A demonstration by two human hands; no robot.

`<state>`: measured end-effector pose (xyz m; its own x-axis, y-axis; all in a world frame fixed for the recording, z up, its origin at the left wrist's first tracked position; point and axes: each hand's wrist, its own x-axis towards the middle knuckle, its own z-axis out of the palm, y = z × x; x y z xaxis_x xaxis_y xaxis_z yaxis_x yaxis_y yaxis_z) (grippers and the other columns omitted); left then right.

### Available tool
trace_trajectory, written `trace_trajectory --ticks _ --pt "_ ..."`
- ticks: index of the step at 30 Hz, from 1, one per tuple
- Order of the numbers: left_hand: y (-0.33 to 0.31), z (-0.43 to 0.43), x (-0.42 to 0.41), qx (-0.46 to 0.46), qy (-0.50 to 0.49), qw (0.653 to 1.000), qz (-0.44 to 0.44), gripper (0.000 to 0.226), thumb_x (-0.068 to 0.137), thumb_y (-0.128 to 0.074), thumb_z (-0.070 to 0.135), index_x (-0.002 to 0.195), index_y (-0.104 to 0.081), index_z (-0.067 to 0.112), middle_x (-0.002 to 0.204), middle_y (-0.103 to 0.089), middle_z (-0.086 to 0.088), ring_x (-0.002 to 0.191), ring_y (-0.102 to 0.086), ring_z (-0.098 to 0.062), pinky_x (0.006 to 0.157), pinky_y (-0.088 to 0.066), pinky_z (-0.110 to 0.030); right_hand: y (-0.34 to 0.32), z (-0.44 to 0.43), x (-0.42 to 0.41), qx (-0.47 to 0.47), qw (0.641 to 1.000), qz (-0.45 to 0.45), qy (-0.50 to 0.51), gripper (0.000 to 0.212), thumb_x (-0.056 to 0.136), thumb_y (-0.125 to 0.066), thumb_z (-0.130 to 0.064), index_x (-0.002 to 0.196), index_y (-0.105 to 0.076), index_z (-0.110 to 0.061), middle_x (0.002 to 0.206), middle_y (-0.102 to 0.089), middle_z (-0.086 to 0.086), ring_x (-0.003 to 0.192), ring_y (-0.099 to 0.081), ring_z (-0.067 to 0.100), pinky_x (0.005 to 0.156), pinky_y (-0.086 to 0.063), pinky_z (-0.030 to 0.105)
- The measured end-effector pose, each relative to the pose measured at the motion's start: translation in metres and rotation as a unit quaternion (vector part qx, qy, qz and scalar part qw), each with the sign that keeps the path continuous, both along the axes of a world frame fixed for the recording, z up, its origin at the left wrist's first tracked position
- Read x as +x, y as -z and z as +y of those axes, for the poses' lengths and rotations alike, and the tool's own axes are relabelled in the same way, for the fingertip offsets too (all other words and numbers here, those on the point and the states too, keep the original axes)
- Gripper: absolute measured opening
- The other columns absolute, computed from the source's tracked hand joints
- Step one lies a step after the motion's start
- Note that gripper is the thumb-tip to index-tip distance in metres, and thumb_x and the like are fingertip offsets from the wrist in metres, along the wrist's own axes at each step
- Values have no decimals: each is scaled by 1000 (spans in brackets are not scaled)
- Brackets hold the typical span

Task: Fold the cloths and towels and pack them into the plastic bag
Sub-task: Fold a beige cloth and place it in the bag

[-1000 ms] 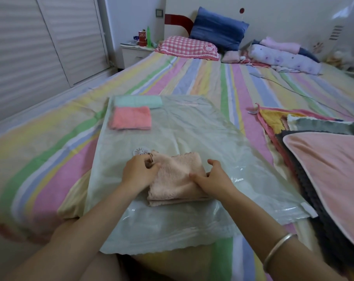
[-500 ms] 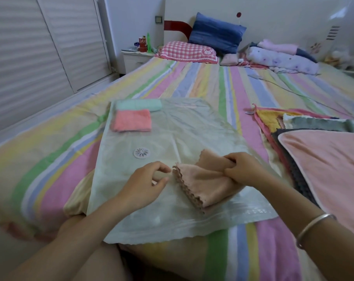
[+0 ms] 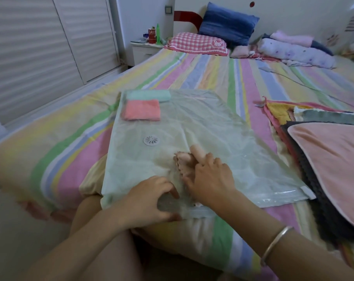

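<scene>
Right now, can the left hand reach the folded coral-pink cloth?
Probably not: the folded coral-pink cloth seems to lie under the film of the clear plastic bag, whose near mouth the left hand grips.

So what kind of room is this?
Most likely a bedroom: there's a big striped bed, pillows at its far end, and a small bedside table next to it.

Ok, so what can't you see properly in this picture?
All in the head view:
peach cloth: mostly under the right hand, hazy through the plastic bag.
towel pile: cut off by the right edge.
red tin: label too small.
left hand: grip on the bag blurred.
</scene>
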<state>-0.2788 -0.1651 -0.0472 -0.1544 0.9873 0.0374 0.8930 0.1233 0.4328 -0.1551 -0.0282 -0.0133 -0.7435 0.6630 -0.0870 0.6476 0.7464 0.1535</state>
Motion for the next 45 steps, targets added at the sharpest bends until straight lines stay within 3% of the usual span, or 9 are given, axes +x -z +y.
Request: trace_trajectory --ticks 4,13,17,20,25,29,34,40,45 --pt "-1 2 2 -34 20 997 59 68 59 -54 79 110 -57 35 106 -49 19 99 -44 -2 86 -42 -24 11 -5 -9 1 998 2 67 105 72 -25 -90 133 -41 -6 129 -45 18 108 -49 38 77 -49 50" --pt "-12 -2 6 -14 11 999 35 39 74 -46 57 88 -73 32 104 -69 18 94 -61 -2 79 -51 -30 12 7 -8 -11 999 21 40 46 92 -51 -29 131 -42 -8 121 -46 12 106 -52 34 74 -53 44" --pt "-18 2 20 6 -28 995 92 23 86 -55 38 96 -74 31 97 -71 15 91 -63 -7 76 -53 -32 -3 28 11 -89 981 161 64 26 92 -50 -37 109 -55 -18 107 -58 8 94 -61 33 68 -43 34" --pt "-24 7 26 6 -81 991 105 11 86 -63 36 89 -72 32 91 -71 15 88 -64 -8 77 -52 -29 -20 39 33 -269 897 336 101 9 84 -57 -21 76 -55 -17 78 -64 6 78 -64 32 68 -54 41" --pt "-37 14 13 -53 -122 975 -176 14 72 -82 38 69 -75 26 72 -72 11 72 -66 -3 73 -54 -25 -37 23 72 -168 829 533 -32 18 74 -53 -6 73 -46 -23 74 -52 -9 59 -47 8 52 -39 28" --pt "-53 18 8 -50 -163 933 -317 18 82 -74 32 71 -74 17 65 -69 6 59 -58 4 59 -44 -16 -25 -1 96 88 830 508 -212 29 80 -56 -9 108 -53 -17 118 -51 1 88 -54 21 65 -43 30" --pt "-65 22 9 65 -182 900 -391 18 87 -69 26 78 -70 11 77 -73 3 64 -59 0 60 -42 -19 25 -2 100 138 867 327 -351 26 90 -59 -15 115 -65 -12 127 -60 8 107 -59 26 78 -46 33" --pt "-73 14 20 162 -138 911 -354 25 80 -72 33 80 -73 8 82 -73 -11 72 -63 -18 58 -46 -17 37 1 75 7 964 244 -108 31 81 -61 -24 112 -60 -21 97 -54 2 74 -60 28 50 -36 32" --pt "-74 -5 -4 215 -220 897 -316 30 97 -53 32 84 -70 11 84 -73 -2 75 -66 -11 63 -51 -29 6 4 23 -251 919 301 37 20 90 -54 -23 74 -61 -14 70 -57 2 61 -58 22 52 -41 23"
